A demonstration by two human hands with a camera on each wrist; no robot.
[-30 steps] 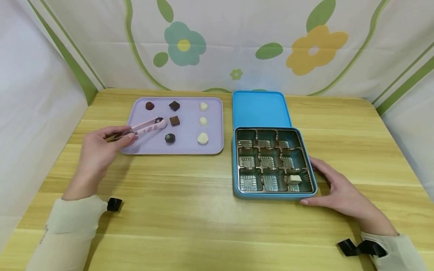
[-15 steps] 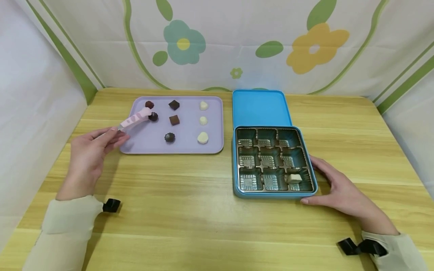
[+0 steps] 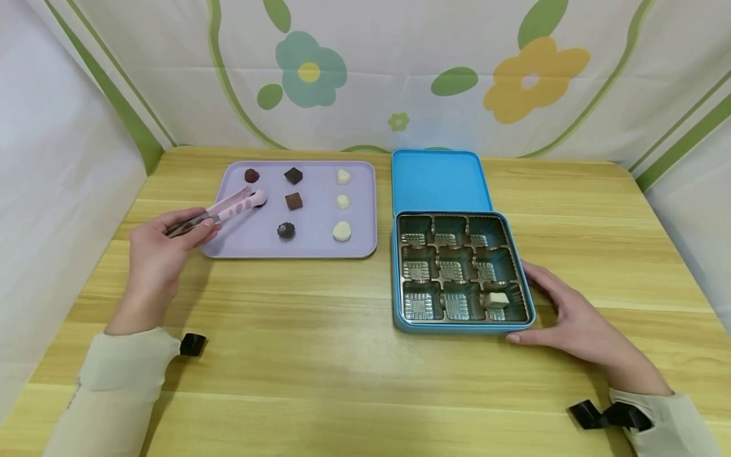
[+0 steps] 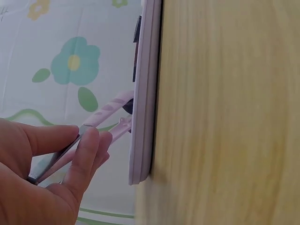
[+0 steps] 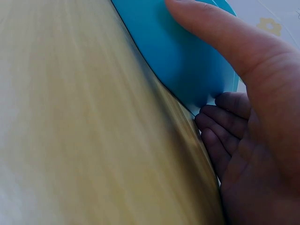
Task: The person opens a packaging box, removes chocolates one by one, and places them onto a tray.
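Note:
My left hand [image 3: 162,254] pinches small tongs [image 3: 237,204] with pink tips and a metal handle. Their tips reach over the left side of the lilac tray [image 3: 314,251], spread around a dark chocolate [image 3: 259,199] that is mostly hidden behind the near tip. In the left wrist view, the dark chocolate [image 4: 128,106] shows between the two tips, low at the tray's surface. My right hand [image 3: 577,324] holds the near right corner of a blue tin box [image 3: 457,328], thumb along the front and fingers at the side. One white chocolate [image 3: 496,300] sits in the tin's near right compartment.
Other chocolates stay on the tray: a reddish-brown one [image 3: 252,175], a dark pentagon [image 3: 294,176], a brown square [image 3: 294,201], a round dark one [image 3: 286,230] and white ones [image 3: 342,231]. The tin's lid [image 3: 440,181] lies open behind it. A flowered cloth hangs behind the table.
The tongs drew left, turned beside the dark chocolate, then came back over it with tips spread. That chocolate now sits slightly farther left. The right hand and tin kept still.

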